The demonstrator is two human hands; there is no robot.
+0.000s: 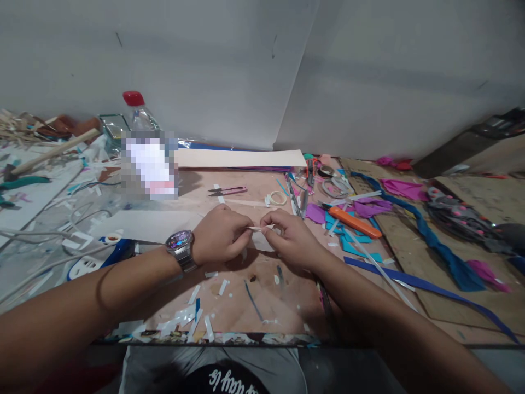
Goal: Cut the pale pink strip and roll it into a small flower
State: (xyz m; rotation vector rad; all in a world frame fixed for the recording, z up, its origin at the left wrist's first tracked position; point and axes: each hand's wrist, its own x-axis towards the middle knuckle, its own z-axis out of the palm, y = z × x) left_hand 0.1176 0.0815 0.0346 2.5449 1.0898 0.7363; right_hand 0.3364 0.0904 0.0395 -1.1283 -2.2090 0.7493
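My left hand [221,234], with a watch [179,239] on its wrist, pinches one end of a small pale strip [257,229] over the middle of the table. The strip's other end sits between the closed fingers of my right hand [291,238]. The two hands are close together, with a short piece of the strip showing between them. Beneath the hands, a white sheet of paper [141,225] lies on the table. Pink-handled thread snips [227,191] and a roll of tape [278,197] rest just beyond the hands.
An orange cutter [355,221] lies among blue and purple scraps at the right. A blurred phone-like screen [150,164] and a red-capped bottle [141,117] stand at the back left. A blue and white power strip [98,262] and cables are beside my left forearm.
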